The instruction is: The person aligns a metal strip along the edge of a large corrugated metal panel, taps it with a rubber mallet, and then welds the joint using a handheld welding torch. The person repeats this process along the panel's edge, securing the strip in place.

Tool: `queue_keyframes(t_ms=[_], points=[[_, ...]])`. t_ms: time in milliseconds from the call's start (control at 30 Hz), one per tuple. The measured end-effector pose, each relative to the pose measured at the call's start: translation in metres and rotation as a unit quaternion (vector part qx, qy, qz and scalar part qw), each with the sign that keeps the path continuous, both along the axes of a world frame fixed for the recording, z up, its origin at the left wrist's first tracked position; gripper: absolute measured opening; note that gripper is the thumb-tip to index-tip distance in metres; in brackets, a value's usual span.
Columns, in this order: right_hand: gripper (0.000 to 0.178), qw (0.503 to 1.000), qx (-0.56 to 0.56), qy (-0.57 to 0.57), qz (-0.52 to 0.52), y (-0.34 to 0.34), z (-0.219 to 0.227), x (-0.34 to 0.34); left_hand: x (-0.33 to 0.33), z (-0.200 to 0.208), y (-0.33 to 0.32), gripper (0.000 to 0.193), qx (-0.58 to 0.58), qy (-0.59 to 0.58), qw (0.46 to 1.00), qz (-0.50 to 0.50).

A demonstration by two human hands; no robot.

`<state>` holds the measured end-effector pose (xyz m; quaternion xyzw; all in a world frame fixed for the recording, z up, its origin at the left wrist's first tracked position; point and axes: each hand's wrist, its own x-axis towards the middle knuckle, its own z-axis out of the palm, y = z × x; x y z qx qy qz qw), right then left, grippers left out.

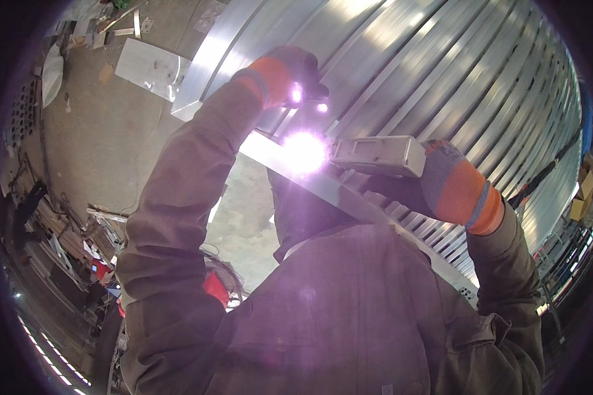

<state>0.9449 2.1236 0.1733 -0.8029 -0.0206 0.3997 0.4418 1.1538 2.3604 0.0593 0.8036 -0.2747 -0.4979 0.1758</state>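
A boxy, light-grey handheld welding gun [379, 155] is gripped in my right hand [451, 184], which wears an orange and grey glove. Its tip meets a bright white-violet glare on a metal edge bar [352, 201], and the glare hides the spot itself. Beyond the glare, over the slats of a large silver metal panel [435, 85], is my left hand [280, 76], gloved the same way. Its fingers are curled in, and small bright spots cover the fingertips. Whether they pinch anything thin, I cannot make out.
Concrete floor [105, 151] shows at the left, with a flat pale metal sheet [148, 69] beside the panel's corner. Scrap and tools clutter the far left. A red object [215, 288] and cables lie below the bar. Yellow-brown cardboard [582, 197] stands at the right rim.
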Motion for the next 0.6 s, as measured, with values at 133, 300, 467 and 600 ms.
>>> queue_keyframes(t_ms=[133,300,467,600], points=[[0.038,0.999,0.035,0.023,-0.013,-0.005,0.009,-0.002,0.001,-0.010,-0.007,0.046,0.078,0.001,0.996,-0.031],[0.044,0.995,0.009,-0.086,-0.046,-0.025,0.034,-0.036,-0.011,-0.010,0.014,0.036,0.026,-0.023,0.993,0.108],[0.044,0.980,0.109,-0.038,-0.162,-0.033,0.039,-0.097,-0.026,0.002,0.006,0.046,-0.002,0.043,0.994,0.099],[0.041,0.992,-0.062,-0.067,-0.082,-0.045,0.072,-0.150,-0.048,-0.009,-0.030,0.047,0.043,0.044,0.998,-0.011]])
